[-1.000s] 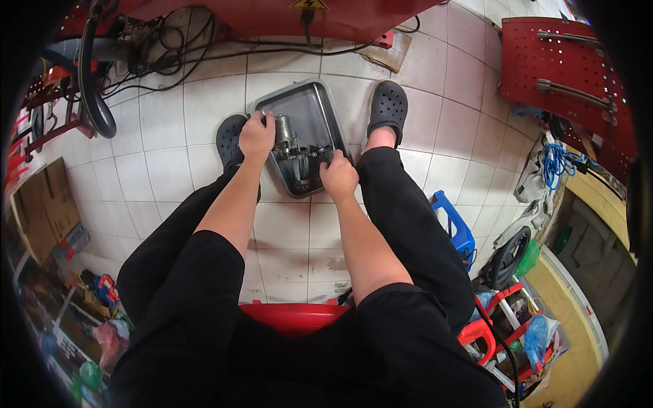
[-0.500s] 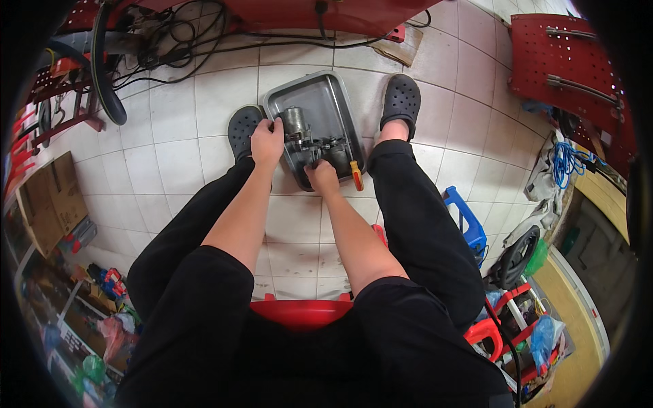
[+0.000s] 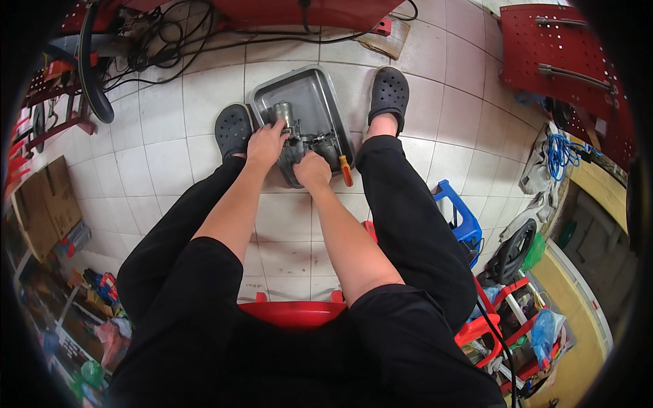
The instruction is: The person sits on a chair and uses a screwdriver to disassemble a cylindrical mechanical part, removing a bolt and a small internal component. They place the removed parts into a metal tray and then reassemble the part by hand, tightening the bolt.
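Left hand (image 3: 266, 144), fingertips against the metal assembly (image 3: 282, 114), which we find just beyond it, in one grey tray (image 3: 309, 95); right hand (image 3: 313, 170), fingers tucked from sight at the assembly's near end; of either hand's grip we cannot be sure; to the right hand's right, we list one orange-yellow tool handle (image 3: 346, 171) at the tray's rim.

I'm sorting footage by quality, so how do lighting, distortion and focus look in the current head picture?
Head view: bright light on square white floor tiles; head view: soft sheen inside the shallow rectangular grey metal tray; head view: those tiles' lines bow, picture corners go black; head view: crumpled pink plastic bag, lower left, looks soft.
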The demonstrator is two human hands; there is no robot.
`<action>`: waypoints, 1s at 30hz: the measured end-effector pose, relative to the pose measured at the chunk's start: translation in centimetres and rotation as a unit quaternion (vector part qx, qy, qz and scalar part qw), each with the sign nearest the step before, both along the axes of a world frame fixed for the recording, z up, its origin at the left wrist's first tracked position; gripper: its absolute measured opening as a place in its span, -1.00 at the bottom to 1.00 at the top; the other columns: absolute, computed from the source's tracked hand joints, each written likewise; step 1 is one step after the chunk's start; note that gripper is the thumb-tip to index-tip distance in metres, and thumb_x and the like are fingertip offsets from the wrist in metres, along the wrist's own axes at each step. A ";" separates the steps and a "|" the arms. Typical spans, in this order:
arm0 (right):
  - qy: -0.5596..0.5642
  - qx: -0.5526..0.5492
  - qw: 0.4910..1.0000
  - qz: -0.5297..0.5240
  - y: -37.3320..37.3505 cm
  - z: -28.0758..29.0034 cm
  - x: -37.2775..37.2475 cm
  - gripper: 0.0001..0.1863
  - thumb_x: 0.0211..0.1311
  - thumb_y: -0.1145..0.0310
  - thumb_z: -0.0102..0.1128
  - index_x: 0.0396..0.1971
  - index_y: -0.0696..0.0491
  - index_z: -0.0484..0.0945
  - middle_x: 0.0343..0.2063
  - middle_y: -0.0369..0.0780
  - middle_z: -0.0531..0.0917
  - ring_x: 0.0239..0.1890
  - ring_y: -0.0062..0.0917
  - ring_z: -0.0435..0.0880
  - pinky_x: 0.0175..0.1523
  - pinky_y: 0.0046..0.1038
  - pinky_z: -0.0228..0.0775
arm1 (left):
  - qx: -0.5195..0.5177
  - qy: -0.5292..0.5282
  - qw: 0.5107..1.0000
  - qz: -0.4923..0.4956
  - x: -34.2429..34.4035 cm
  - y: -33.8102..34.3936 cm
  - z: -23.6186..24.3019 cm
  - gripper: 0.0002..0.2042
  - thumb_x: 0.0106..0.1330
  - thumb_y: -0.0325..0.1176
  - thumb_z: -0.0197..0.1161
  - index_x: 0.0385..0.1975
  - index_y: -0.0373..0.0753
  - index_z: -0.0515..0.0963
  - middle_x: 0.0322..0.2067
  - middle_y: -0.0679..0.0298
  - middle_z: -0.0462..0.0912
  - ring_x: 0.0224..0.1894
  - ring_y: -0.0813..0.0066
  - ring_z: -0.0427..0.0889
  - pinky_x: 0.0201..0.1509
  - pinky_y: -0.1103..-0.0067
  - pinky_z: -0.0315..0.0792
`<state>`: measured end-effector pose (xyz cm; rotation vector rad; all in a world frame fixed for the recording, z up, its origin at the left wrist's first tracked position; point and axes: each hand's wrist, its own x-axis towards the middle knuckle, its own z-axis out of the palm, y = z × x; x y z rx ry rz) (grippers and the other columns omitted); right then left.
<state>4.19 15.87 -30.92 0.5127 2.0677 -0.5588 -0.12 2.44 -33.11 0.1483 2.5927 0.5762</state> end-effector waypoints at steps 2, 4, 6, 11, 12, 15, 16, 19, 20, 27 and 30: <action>0.002 0.006 1.000 -0.009 0.2 0.5 -0.3 -0.58 0.04 0.12 0.25 -0.18 0.12 0.58 -0.17 -0.03 0.65 -0.06 -0.22 0.63 0.05 -0.29 0.46 | -0.002 0.020 0.999 -0.029 0.1 0.2 -0.1 -0.78 0.31 -0.27 0.12 -0.12 -0.15 0.35 -0.37 -0.02 0.55 -0.25 -0.05 0.60 -0.20 0.21 0.49; 0.008 -0.001 1.000 -0.018 0.5 1.2 -0.7 -0.58 0.04 0.10 0.23 -0.19 0.10 0.58 -0.17 -0.02 0.65 -0.07 -0.22 0.63 0.05 -0.29 0.46 | 0.007 0.036 0.999 -0.016 -0.1 0.2 -0.2 -0.78 0.32 -0.27 0.10 -0.12 -0.17 0.34 -0.34 -0.03 0.55 -0.25 -0.07 0.60 -0.20 0.20 0.49; 0.007 0.003 1.000 -0.020 0.9 2.0 -1.0 -0.58 0.07 0.09 0.21 -0.17 0.10 0.58 -0.15 -0.04 0.64 -0.06 -0.23 0.63 0.04 -0.29 0.47 | 0.025 0.050 0.998 0.015 -0.2 0.3 -0.5 -0.78 0.34 -0.27 0.08 -0.12 -0.19 0.33 -0.32 -0.05 0.54 -0.25 -0.10 0.59 -0.20 0.19 0.49; 0.045 0.010 0.996 -0.070 1.9 3.9 -1.7 -0.55 0.07 0.07 0.15 -0.21 0.15 0.58 -0.20 0.00 0.65 -0.09 -0.18 0.63 0.02 -0.26 0.47 | 0.065 0.080 0.992 0.075 -1.6 0.8 -0.9 -0.77 0.37 -0.27 0.04 -0.11 -0.23 0.31 -0.27 -0.11 0.53 -0.25 -0.15 0.58 -0.22 0.16 0.50; 0.074 0.010 0.993 -0.095 2.4 4.0 -1.6 -0.56 0.06 0.07 0.14 -0.24 0.16 0.58 -0.25 0.02 0.65 -0.12 -0.14 0.63 0.00 -0.23 0.46 | 0.061 0.068 0.993 0.070 -1.7 1.0 -0.9 -0.77 0.36 -0.27 0.05 -0.10 -0.23 0.30 -0.27 -0.11 0.53 -0.26 -0.15 0.59 -0.22 0.16 0.50; 0.161 0.011 0.973 -0.164 4.0 3.9 -1.6 -0.57 0.00 0.10 0.14 -0.32 0.20 0.58 -0.36 0.08 0.64 -0.21 -0.04 0.63 -0.04 -0.16 0.44 | 0.050 0.040 0.996 0.061 -1.6 2.0 -1.0 -0.77 0.36 -0.27 0.05 -0.10 -0.22 0.29 -0.25 -0.12 0.51 -0.27 -0.16 0.59 -0.24 0.16 0.50; 0.191 0.014 0.964 -0.185 4.6 3.8 -1.8 -0.58 -0.02 0.12 0.14 -0.34 0.21 0.57 -0.39 0.10 0.64 -0.24 0.00 0.63 -0.06 -0.14 0.43 | 0.050 0.036 0.996 0.060 -1.4 2.5 -1.0 -0.77 0.36 -0.27 0.06 -0.10 -0.21 0.29 -0.25 -0.12 0.51 -0.27 -0.16 0.59 -0.24 0.16 0.50; 0.275 0.001 0.923 -0.269 6.2 4.1 -2.6 -0.62 -0.03 0.14 0.16 -0.43 0.22 0.56 -0.42 0.13 0.62 -0.26 0.05 0.60 -0.10 -0.10 0.39 | 0.048 0.039 0.996 0.068 -1.1 4.3 -0.8 -0.78 0.34 -0.28 0.07 -0.13 -0.20 0.29 -0.28 -0.11 0.49 -0.31 -0.15 0.59 -0.28 0.15 0.50; 0.288 0.021 0.916 -0.279 6.6 3.6 -2.8 -0.63 -0.03 0.16 0.15 -0.44 0.22 0.55 -0.44 0.12 0.62 -0.27 0.04 0.59 -0.11 -0.11 0.38 | 0.050 0.043 0.996 0.067 -1.2 4.8 -0.8 -0.79 0.34 -0.28 0.07 -0.13 -0.20 0.29 -0.29 -0.10 0.49 -0.33 -0.14 0.60 -0.29 0.16 0.50; 0.293 0.024 0.891 -0.345 7.4 3.2 -3.7 -0.67 0.03 0.22 0.08 -0.41 0.23 0.55 -0.49 0.09 0.61 -0.33 -0.01 0.59 -0.14 -0.19 0.36 | 0.038 0.082 0.996 0.022 -1.7 7.8 -1.0 -0.84 0.34 -0.31 0.04 -0.17 -0.18 0.32 -0.33 0.00 0.48 -0.40 -0.01 0.62 -0.37 0.24 0.53; 0.273 0.015 0.897 -0.347 7.1 3.9 -3.8 -0.66 0.04 0.22 0.07 -0.40 0.23 0.56 -0.49 0.09 0.61 -0.33 -0.01 0.59 -0.14 -0.19 0.36 | 0.041 0.079 0.996 -0.005 -1.3 8.4 -1.7 -0.85 0.29 -0.41 0.03 -0.17 -0.18 0.33 -0.26 0.04 0.47 -0.35 0.02 0.63 -0.33 0.26 0.55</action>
